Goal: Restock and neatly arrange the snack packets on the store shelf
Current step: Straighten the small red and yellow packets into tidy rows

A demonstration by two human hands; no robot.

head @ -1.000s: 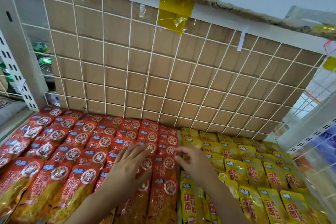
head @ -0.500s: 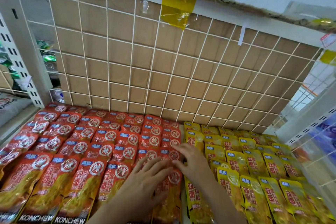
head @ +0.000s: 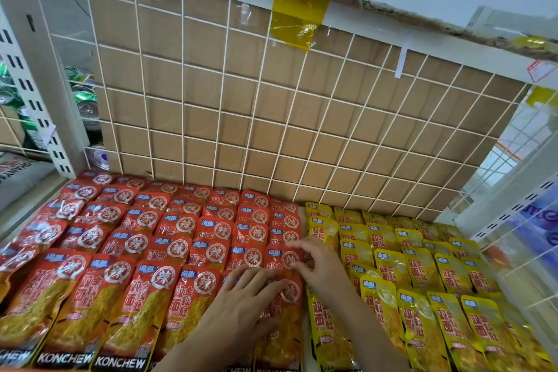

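Note:
Red snack packets (head: 142,251) lie in overlapping rows over the left half of the shelf, and yellow snack packets (head: 422,275) fill the right half. My left hand (head: 244,308) lies flat, fingers straight, on the front red packets of the rightmost red column. My right hand (head: 317,266) sits just right of it at the line between red and yellow, its fingertips pinching the right edge of a red packet (head: 282,258) in that column.
A white wire grid backed with cardboard (head: 271,118) stands upright behind the packets. A white slotted upright (head: 36,100) and green cans (head: 84,93) are at the left. A wire side panel (head: 519,251) bounds the shelf on the right.
Both hands have moved slightly right along the rightmost red column. My left hand has flattened over the front packets. The view has tilted down, bringing the front row into sight.

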